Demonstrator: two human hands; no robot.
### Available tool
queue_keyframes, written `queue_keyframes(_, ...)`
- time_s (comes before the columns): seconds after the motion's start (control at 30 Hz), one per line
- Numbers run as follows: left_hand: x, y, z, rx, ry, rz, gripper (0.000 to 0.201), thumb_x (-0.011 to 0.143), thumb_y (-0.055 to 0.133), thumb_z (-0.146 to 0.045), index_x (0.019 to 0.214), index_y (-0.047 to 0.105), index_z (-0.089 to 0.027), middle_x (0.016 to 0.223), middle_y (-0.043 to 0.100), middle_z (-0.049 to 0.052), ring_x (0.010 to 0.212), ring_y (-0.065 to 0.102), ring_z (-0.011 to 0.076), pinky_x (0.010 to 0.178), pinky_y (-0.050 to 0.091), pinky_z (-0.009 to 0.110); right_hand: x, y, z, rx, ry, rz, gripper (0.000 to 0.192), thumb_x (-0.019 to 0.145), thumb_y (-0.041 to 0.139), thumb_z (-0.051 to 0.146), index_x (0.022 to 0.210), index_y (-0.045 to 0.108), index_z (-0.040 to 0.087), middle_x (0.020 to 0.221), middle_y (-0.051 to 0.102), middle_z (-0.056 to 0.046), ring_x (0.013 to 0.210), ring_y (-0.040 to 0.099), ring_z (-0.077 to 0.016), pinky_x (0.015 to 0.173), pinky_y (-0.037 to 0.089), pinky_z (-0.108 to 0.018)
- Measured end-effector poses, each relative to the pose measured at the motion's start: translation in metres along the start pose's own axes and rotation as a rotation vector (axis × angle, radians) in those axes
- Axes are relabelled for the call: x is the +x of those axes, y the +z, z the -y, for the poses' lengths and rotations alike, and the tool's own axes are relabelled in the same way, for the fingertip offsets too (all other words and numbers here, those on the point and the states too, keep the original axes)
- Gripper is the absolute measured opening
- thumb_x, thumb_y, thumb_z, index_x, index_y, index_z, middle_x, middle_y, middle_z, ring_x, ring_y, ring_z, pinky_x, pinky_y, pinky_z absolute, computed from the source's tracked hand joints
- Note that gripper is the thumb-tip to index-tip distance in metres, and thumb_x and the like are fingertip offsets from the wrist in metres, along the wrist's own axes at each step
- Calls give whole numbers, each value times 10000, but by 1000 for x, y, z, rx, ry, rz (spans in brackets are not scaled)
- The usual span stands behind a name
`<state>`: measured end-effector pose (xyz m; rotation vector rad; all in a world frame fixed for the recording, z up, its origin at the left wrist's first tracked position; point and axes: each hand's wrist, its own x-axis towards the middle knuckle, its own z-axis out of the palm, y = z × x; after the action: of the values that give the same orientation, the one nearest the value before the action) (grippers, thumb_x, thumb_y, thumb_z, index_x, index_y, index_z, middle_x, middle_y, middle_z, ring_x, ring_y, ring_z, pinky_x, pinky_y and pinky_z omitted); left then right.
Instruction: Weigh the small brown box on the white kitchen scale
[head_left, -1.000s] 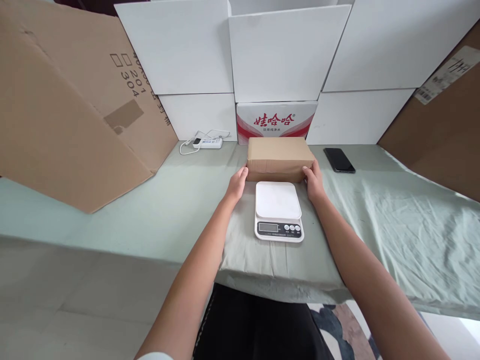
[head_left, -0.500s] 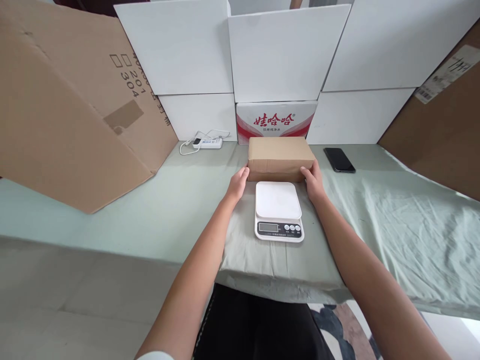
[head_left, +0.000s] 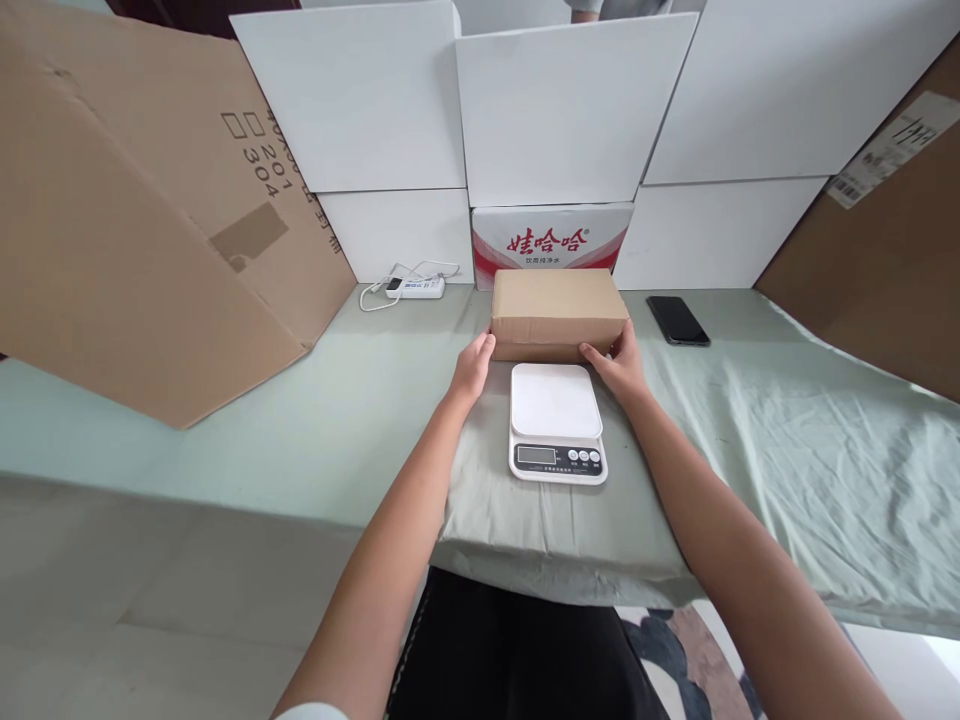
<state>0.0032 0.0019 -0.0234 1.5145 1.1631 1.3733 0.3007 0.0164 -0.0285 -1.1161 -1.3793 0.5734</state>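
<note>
A closed brown cardboard box (head_left: 559, 310) sits on the green cloth, just behind a white kitchen scale (head_left: 556, 410). My left hand (head_left: 472, 365) grips the box's left front corner, thumb along the side and the other fingers mostly hidden. At the right front corner, my right hand (head_left: 619, 362) holds the box with its thumb across the lower front face. The scale has a bare white platform, a small grey display and round buttons along its front.
A black phone (head_left: 677, 321) lies right of the box; a white power strip with a cable (head_left: 415, 287) lies left. White panels (head_left: 574, 120) and a red-and-white carton (head_left: 551, 235) stand behind. Large cardboard boxes (head_left: 150, 220) (head_left: 885, 240) flank the cloth-covered table (head_left: 360, 420).
My right thumb has slid left along the box's front face. The box has shifted very slightly left and its near edge has risen a little.
</note>
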Motion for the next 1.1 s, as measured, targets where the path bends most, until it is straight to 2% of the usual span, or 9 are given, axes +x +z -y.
queue_keyframes(0.1, -3, -1, -9, -13, 3, 47, 744, 1087, 463, -699, 1616, 647, -209, 1684, 676, 115, 1613, 599, 341, 1365, 449, 532, 0, 0, 1, 17, -31, -2, 1086, 695, 935, 715, 1620, 529, 316, 1673, 623, -154, 1532, 603, -421, 1267, 539, -696)
queue_keyframes(0.27, -16, -3, -32, 7, 64, -11, 672, 1080, 530, -643, 1582, 683, -223, 1673, 689, 94, 1625, 591, 324, 1372, 455, 483, -6, -6, 16, 36, -118, 15, 1012, 791, 874, 778, 1627, 532, 321, 1659, 627, -156, 1529, 608, -403, 1254, 561, -655)
queue_keyframes(0.47, -56, -2, -47, -29, 71, -81, 674, 1044, 633, -623, 1573, 694, -212, 1618, 733, 113, 1588, 632, 353, 1325, 525, 492, -44, -24, 43, 43, -139, 19, 834, 918, 820, 696, 1638, 548, 375, 1648, 638, -110, 1510, 620, -356, 1238, 591, -577)
queue_keyframes(0.6, -91, 3, -49, -30, 31, -99, 676, 1051, 653, -626, 1571, 698, -198, 1574, 762, 134, 1542, 675, 369, 1300, 556, 500, -77, -37, 52, 14, -107, -6, 741, 982, 764, 652, 1639, 566, 371, 1601, 672, -99, 1489, 630, -362, 1334, 483, -637)
queue_keyframes(0.73, -114, 5, -48, -8, 16, -89, 707, 1037, 664, -677, 1556, 711, -199, 1589, 749, 149, 1506, 706, 363, 1304, 561, 512, -98, -41, 57, 1, -103, -28, 729, 983, 750, 657, 1638, 567, 394, 1660, 630, -90, 1585, 555, -400, 1388, 377, -706)
queue_keyframes(0.9, -122, 2, -45, 0, 20, -102, 737, 1044, 636, -713, 1567, 699, -197, 1589, 746, 165, 1507, 707, 364, 1295, 574, 517, -105, -37, 52, -1, -106, -46, 687, 977, 752, 648, 1605, 576, 432, 1670, 616, -75, 1594, 542, -402, 1382, 365, -737)
queue_keyframes(1.1, -127, 3, -44, -2, 18, -126, 742, 1024, 644, -748, 1535, 733, -217, 1567, 763, 155, 1472, 731, 382, 1273, 594, 539, -111, -37, 53, 4, -130, -65, 710, 982, 738, 639, 1624, 533, 415, 1653, 617, -88, 1581, 542, -393, 1397, 334, -736)
